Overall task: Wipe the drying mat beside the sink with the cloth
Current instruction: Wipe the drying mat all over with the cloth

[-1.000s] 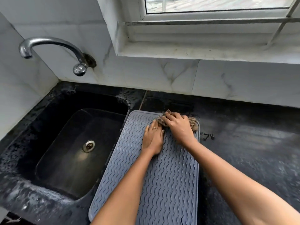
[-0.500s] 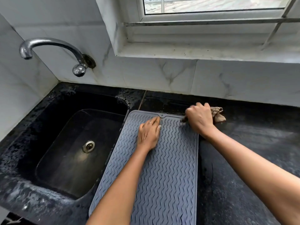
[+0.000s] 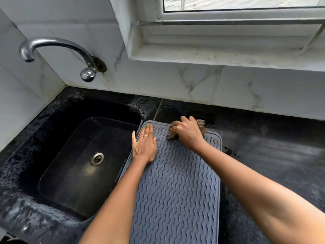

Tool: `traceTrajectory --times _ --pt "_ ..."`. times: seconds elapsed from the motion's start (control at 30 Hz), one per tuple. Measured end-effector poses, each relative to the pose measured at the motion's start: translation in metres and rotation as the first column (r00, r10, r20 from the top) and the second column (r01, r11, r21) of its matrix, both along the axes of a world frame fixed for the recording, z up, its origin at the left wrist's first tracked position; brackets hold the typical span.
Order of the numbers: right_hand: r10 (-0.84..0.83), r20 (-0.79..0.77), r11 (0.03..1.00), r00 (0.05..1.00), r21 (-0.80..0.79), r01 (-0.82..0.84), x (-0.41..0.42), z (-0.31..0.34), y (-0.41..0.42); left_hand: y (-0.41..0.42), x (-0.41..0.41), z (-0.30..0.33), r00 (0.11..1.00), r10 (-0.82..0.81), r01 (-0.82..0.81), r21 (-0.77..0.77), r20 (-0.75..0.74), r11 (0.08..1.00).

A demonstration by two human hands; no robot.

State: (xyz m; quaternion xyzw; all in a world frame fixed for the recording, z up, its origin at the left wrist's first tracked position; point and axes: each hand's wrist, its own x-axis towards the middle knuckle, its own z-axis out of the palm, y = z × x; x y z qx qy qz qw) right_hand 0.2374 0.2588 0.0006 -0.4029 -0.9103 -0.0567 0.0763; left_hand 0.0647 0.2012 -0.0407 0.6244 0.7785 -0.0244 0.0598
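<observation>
A grey ribbed drying mat (image 3: 175,191) lies on the black counter just right of the sink (image 3: 84,161). My left hand (image 3: 145,144) presses flat on the mat's far left corner, fingers straight, a ring on one finger. My right hand (image 3: 188,132) grips a bunched brown cloth (image 3: 173,134) on the mat's far edge, near the middle. Part of the cloth sticks out behind the hand, toward the wall.
A chrome tap (image 3: 58,50) reaches out from the marble wall over the sink. The black counter (image 3: 272,155) runs to the right of the mat, with a small dark scrap (image 3: 230,152) beside the mat's right edge. A window sill (image 3: 219,57) sits above the wall tiles.
My right hand swept the cloth off the mat's far right corner onto the counter, then came back left onto the mat's far edge. My left hand slid left to the far left corner.
</observation>
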Motion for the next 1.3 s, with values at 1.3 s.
traceTrajectory --times 1.3 --pt "-0.651 -0.386 0.752 0.653 -0.443 0.488 0.054 0.022 -0.063 -0.031 0.091 -0.002 0.865 -0.385 0.336 0.197 0.322 0.921"
